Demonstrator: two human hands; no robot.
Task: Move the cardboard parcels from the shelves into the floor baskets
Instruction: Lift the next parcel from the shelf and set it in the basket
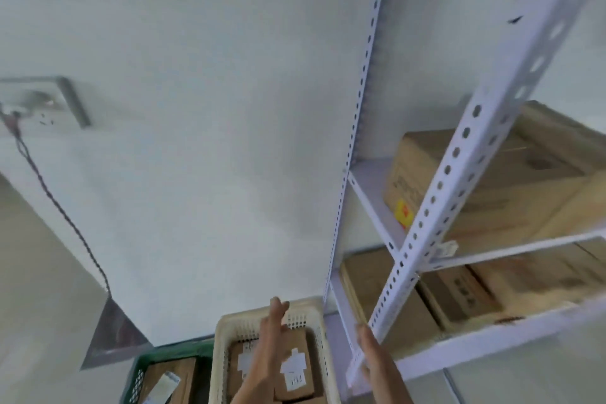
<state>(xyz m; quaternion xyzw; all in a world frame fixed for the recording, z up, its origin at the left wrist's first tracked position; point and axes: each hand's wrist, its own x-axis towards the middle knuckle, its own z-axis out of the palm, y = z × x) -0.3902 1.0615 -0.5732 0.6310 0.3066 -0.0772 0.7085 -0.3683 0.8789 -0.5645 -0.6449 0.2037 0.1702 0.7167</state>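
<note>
A: Where am I in the job?

B: Between parcels, by my reading. My left hand [272,344] hangs over the cream basket [219,357] at six o'clock, fingers stretched out flat and holding nothing. My right hand [377,361] is at five o'clock, just beside the foot of the front post [459,154]; its fingers look extended and nothing shows in them, though motion blur makes the fingertips hard to read.

A: So what does the next move call for?

B: I judge it to be a reach to the rack for another parcel. The low parcels [459,292] at four o'clock sit nearest, on the lower shelf [492,338] behind that post, so I have to go round the post, not through it. The big box [492,184] at three o'clock rests on the shelf above and probably wants both hands.

A: What about the baskets?

B: The cream one already holds parcels with white labels [295,364], lying flat under my left hand; it looks well filled, but its near part is out of frame. The green basket [144,371] at seven o'clock touches its left side and holds at least one brown parcel with something pale lying on it. How much room is left in either I cannot tell
</note>
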